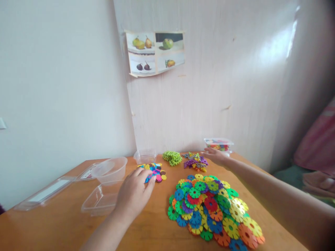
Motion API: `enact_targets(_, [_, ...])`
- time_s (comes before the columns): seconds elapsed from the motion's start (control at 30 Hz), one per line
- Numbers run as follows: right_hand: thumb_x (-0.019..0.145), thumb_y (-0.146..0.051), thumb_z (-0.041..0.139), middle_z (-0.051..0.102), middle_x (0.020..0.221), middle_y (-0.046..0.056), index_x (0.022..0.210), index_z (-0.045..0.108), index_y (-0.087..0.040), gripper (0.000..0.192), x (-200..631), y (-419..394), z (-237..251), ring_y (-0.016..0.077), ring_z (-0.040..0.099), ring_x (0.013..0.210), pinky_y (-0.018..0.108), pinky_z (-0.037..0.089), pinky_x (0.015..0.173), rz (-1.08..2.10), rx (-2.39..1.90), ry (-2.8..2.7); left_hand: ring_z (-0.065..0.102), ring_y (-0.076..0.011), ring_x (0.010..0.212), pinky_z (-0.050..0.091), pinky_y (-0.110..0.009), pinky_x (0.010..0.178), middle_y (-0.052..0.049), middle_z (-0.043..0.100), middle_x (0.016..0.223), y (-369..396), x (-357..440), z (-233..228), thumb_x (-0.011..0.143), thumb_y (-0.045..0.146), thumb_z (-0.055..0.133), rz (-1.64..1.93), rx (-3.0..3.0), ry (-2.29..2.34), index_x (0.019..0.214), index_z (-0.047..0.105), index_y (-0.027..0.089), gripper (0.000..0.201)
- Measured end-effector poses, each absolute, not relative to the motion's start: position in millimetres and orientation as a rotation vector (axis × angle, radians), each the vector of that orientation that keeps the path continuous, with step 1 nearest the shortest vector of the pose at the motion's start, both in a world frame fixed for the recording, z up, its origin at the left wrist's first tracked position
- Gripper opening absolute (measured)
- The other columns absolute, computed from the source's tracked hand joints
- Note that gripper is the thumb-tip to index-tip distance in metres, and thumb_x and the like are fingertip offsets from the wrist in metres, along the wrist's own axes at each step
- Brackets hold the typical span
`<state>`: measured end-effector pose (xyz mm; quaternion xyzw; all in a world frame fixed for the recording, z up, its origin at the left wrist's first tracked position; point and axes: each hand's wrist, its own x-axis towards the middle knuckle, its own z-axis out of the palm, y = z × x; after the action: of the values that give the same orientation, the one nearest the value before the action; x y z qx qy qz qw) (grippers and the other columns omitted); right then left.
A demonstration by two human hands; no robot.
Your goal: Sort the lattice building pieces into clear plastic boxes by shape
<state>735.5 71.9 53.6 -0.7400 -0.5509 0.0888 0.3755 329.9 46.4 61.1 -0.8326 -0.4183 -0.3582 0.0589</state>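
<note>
My left hand (134, 190) hovers over or rests at the near side of a small pile of coloured discs (158, 172), thumb apart from the loosely bent fingers. Whether its fingertips touch the discs is hard to see. Stretched out toward the back right, my right hand (214, 156) has its fingers extended beside a lidded clear box (218, 144) of colourful pieces. Between my arms spreads a large heap of notched flower-shaped plastic discs (206, 205) in green, yellow, blue, red, orange and purple. Purple, grey and yellow pieces (195, 162) lie left of my right hand.
A green pile of small pieces (172, 158) sits near the wall. On the left stand a clear rectangular tub (96, 200), a round-cornered clear tub (111, 168) and a farther clear tub (144, 157). Flat clear lids (49, 191) lie along the wooden table's (149, 223) left edge.
</note>
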Motion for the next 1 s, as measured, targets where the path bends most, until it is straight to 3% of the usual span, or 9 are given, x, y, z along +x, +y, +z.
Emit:
enact_targets(0.13, [0.08,-0.065,0.06,0.059,0.136,0.015,0.135,0.059,-0.016,0.074,735,104,51,0.0297,0.058,0.121,0.038,0.045,0.101,0.357,-1.887,-1.524,0.063,-0.0226,0.101,0.047,-0.035,0.088,-0.006,0.068,0.108,65,388,69,0.09,0.042,0.051,-0.973,-2.833,-1.2,0.102,0.066,0.027,0.025])
enact_targets(0.37, [0.078,-0.067,0.061,0.057,0.139,0.016,0.13,0.064,-0.016,0.073,738,159,35,0.0333,0.05,0.13,0.042,0.036,0.11,0.386,-1.926,-1.616,0.055,-0.0291,0.121,0.044,-0.039,0.101,-0.013,0.06,0.13,125,484,49,0.08,0.047,0.061,-0.745,-3.075,-1.085,0.124,0.057,0.02,0.052])
enact_targets(0.5, [0.076,-0.066,0.063,0.061,0.134,0.015,0.123,0.068,-0.017,0.068,745,178,25,0.0339,0.05,0.13,0.042,0.037,0.108,0.359,-1.928,-1.638,0.052,-0.0329,0.125,0.042,-0.04,0.103,-0.017,0.055,0.135,150,524,38,0.07,0.054,0.068,-0.664,-3.163,-1.008,0.134,0.048,0.017,0.077])
enact_targets(0.7, [0.071,-0.055,0.074,0.07,0.12,0.009,0.11,0.073,-0.024,0.049,752,198,14,0.0328,0.056,0.124,0.04,0.044,0.103,0.336,-1.898,-1.673,0.035,-0.0387,0.139,0.033,-0.043,0.111,-0.026,0.036,0.15,175,558,18,0.054,0.061,0.075,-0.636,-3.232,-1.131,0.151,0.02,0.009,0.123])
enact_targets(0.83, [0.075,-0.05,0.071,0.068,0.124,0.012,0.114,0.072,-0.021,0.049,756,206,4,0.034,0.055,0.125,0.044,0.042,0.105,0.329,-1.871,-1.698,0.02,-0.0402,0.146,0.028,-0.046,0.114,-0.028,0.02,0.157,184,568,4,0.048,0.066,0.076,-0.594,-3.267,-1.18,0.154,0.008,0.007,0.138])
enact_targets(1.0, [0.081,-0.042,0.064,0.07,0.121,0.009,0.115,0.072,-0.02,0.041,758,207,-6,0.0299,0.061,0.117,0.04,0.047,0.1,0.343,-1.83,-1.741,0.013,-0.0397,0.147,0.023,-0.047,0.116,-0.028,0.013,0.159,187,574,-6,0.045,0.07,0.076,-0.571,-3.302,-1.179,0.155,0.006,0.007,0.145])
